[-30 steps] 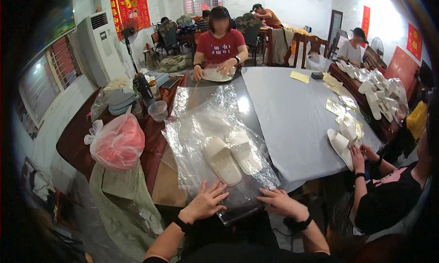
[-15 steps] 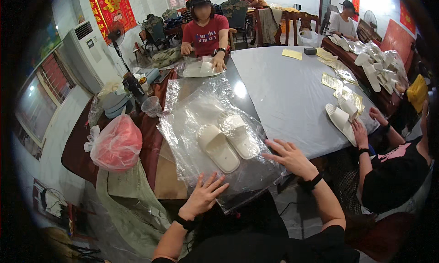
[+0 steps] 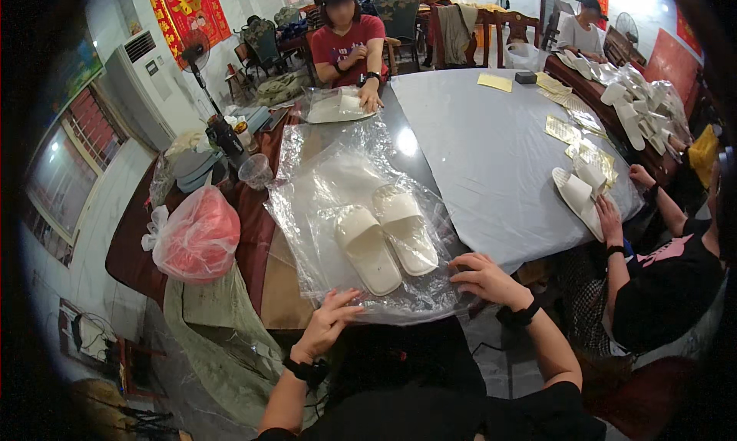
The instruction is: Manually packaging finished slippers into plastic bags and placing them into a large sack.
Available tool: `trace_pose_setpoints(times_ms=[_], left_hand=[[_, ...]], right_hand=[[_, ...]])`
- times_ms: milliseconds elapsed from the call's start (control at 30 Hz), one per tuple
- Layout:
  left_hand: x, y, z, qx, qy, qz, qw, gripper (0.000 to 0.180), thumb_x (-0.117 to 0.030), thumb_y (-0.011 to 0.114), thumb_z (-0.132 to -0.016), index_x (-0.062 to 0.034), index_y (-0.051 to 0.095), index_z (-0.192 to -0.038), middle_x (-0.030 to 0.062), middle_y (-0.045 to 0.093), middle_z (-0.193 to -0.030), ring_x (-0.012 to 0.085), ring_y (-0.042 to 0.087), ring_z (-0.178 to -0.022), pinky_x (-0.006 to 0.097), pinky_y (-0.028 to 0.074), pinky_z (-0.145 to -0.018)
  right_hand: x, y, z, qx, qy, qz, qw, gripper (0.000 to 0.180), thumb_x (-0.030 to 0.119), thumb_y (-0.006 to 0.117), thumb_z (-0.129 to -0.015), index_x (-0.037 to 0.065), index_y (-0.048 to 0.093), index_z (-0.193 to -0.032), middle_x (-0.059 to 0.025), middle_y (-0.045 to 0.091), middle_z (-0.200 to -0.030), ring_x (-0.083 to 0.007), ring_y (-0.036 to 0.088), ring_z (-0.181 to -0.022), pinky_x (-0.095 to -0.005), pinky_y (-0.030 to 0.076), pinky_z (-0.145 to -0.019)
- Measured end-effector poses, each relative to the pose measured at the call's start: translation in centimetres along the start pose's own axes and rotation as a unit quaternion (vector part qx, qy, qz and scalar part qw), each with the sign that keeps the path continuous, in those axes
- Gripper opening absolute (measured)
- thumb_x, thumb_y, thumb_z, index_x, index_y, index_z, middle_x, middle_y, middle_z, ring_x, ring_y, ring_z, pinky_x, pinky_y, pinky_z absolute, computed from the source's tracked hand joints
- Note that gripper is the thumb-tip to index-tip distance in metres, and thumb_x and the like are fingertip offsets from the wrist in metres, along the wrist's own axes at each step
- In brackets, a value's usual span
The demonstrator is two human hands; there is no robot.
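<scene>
A pair of white slippers, the left one [image 3: 368,253] and the right one [image 3: 407,230], lies side by side with clear film over them, on a spread of clear plastic bags [image 3: 315,211]. At the near-left border of the plastic, my left hand [image 3: 326,326] touches the film with its fingers stretched out. Beside the right slipper, my right hand [image 3: 495,281] rests its slightly bent, parted fingers on the plastic's right border. Neither hand touches a slipper. The fingertips are partly lost in the glossy film.
A tied bag of pink material [image 3: 196,241] and a clear plastic cup [image 3: 255,172] stand left. Across the table, a person's hand [image 3: 370,95] rests on bagged slippers [image 3: 330,109]. At right, another person's hand [image 3: 610,218] touches a white slipper [image 3: 576,195] near yellowish packets [image 3: 563,130].
The film that hung over the table's near edge is now drawn up or folded back. My left fingers have turned rightward; my right hand has lowered slightly. The person opposite has raised one hand.
</scene>
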State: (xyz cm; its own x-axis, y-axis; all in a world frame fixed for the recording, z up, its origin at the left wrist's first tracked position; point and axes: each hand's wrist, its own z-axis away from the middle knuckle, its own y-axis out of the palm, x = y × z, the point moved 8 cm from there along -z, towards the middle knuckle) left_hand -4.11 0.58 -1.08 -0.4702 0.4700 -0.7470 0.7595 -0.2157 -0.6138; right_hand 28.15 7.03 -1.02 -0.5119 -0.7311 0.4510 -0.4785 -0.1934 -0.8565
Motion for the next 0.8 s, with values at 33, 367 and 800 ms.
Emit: trace_pose_setpoints(times_ms=[33, 367, 800], left_hand=[[-0.1, -0.6, 0.0, -0.052, 0.008, 0.015, 0.998, 0.027, -0.002, 0.061, -0.092, -0.0067, 0.072, -0.117, 0.0137, 0.067, -0.123, 0.0288, 0.06, -0.123, 0.047, 0.033, -0.114], [1.5, -1.6, 1.0, -0.231, -0.079, -0.115, 0.963, 0.035, -0.003, 0.068, -0.087, -0.0039, 0.069, -0.122, 0.0086, 0.06, -0.072, 0.0255, 0.057, -0.074, 0.038, 0.049, -0.077], [0.0, 0.6, -0.8, -0.089, -0.088, -0.296, 0.947, 0.053, -0.004, 0.064, -0.081, -0.0178, 0.066, -0.132, 0.0062, 0.06, -0.078, 0.026, 0.06, -0.082, 0.041, 0.042, -0.081]], right_hand=[[-0.5, -0.2, -0.1, -0.05, 0.0, -0.064, 0.997, 0.021, 0.015, 0.073, -0.088, 0.009, 0.072, -0.108, -0.0072, 0.058, -0.139, -0.0253, 0.056, -0.124, -0.0411, 0.041, -0.102], [-5.7, 1.4, -1.4, -0.167, 0.267, -0.202, 0.927, 0.018, 0.014, 0.074, -0.09, -0.001, 0.065, -0.096, -0.0126, 0.071, -0.086, -0.0209, 0.069, -0.082, -0.032, 0.053, -0.073], [-5.8, 2.2, -3.1, -0.108, 0.324, -0.067, 0.938, 0.029, 0.021, 0.074, -0.077, 0.004, 0.066, -0.098, -0.0134, 0.07, -0.078, -0.0339, 0.069, -0.075, -0.0431, 0.053, -0.067]])
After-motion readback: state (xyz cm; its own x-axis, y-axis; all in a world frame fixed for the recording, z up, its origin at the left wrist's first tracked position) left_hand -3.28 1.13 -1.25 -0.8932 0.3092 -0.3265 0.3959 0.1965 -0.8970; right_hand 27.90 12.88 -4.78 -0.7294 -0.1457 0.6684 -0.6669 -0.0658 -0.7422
